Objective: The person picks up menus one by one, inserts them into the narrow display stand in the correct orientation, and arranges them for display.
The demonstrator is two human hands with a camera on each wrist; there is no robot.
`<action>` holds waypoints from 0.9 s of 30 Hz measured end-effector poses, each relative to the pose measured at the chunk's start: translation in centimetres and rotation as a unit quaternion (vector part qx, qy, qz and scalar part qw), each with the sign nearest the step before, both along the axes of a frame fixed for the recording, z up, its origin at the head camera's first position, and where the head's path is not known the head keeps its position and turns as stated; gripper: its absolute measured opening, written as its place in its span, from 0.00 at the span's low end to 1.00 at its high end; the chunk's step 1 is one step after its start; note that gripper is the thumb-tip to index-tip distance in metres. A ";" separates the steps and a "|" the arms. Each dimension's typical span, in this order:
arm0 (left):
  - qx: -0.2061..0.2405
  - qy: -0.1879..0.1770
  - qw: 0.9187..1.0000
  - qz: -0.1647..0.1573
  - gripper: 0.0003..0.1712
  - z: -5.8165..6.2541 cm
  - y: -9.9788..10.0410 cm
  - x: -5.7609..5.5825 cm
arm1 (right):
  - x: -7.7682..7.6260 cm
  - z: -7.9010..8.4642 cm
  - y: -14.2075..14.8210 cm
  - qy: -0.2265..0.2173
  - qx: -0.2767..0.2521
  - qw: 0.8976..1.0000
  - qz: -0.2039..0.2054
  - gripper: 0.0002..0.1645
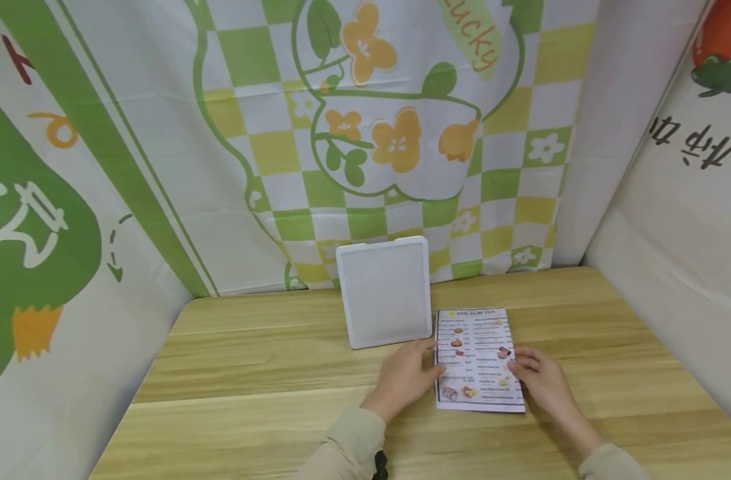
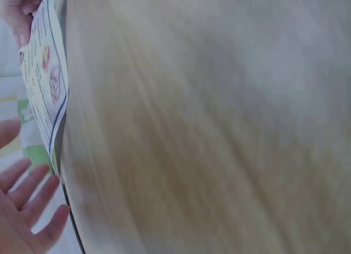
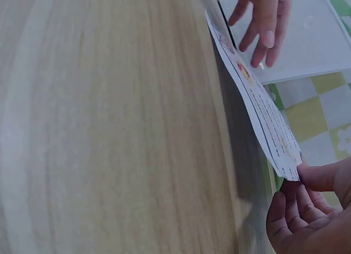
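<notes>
A printed menu sheet (image 1: 477, 367), headed "DIM SUM INN" with small food pictures, is at the right of the table. My right hand (image 1: 545, 383) pinches its right edge, thumb on the printed face and fingers behind, as the right wrist view shows. That view also has the sheet raised at a slant, with a shadow under it on the wood. By the sheet's left edge is my left hand (image 1: 404, 377); its fingers (image 2: 35, 196) are spread and relaxed in the left wrist view, gripping nothing.
A white rectangular board with a raised rim (image 1: 385, 293) stands upright, leaning back, just left of the menu. Behind the wooden table (image 1: 251, 373) hangs a green and yellow checked cloth (image 1: 323, 180). Printed cloth walls close off both sides.
</notes>
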State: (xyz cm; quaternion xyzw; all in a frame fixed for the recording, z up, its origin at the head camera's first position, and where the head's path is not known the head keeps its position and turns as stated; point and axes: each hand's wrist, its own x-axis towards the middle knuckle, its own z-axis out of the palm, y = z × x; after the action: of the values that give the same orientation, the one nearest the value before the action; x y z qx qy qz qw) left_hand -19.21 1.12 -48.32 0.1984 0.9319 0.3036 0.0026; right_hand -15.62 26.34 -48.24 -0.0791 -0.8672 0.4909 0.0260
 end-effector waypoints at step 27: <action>0.156 -0.041 0.983 0.088 0.19 -0.1 1.0 0.4 | 1.4 1.4 -0.4 -0.006 -0.019 0.999 -0.046 0.24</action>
State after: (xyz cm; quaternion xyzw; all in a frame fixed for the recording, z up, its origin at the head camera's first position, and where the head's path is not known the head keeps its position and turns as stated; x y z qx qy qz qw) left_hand -18.80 2.14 -48.47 0.1006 0.8861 0.4521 -0.0171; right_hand -14.25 25.99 -46.88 -0.1227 -0.8535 0.5047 0.0417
